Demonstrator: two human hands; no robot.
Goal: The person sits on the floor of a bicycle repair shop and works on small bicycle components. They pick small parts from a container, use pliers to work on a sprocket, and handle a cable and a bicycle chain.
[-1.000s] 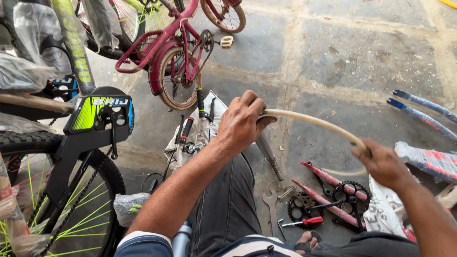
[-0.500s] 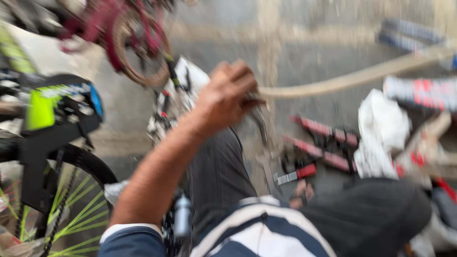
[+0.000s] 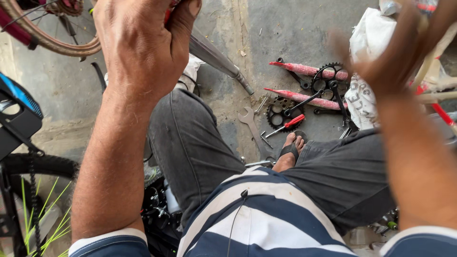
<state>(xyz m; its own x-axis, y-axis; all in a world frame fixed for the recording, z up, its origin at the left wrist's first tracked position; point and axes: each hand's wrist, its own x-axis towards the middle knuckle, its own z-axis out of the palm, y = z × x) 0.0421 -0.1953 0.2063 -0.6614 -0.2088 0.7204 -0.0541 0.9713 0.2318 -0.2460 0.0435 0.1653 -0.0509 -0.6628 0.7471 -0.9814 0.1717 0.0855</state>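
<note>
A seated person's left hand (image 3: pixel 143 47) is raised close to the camera, fist closed around something with a red end showing at the thumb, above a grey metal tube (image 3: pixel 219 59). The right hand (image 3: pixel 395 57) is blurred at upper right; whether it grips anything cannot be told. A white printed bag (image 3: pixel 366 62) lies crumpled near two pink-wrapped crank arms (image 3: pixel 304 70), chainrings and a wrench (image 3: pixel 254 128) (a red-handled screwdriver (image 3: pixel 288 124) sits between them). Half a second ago the cream hose stretched between both hands; now it is barely visible. Bare concrete floor (image 3: pixel 295 28) lies open beyond the tools.
</note>
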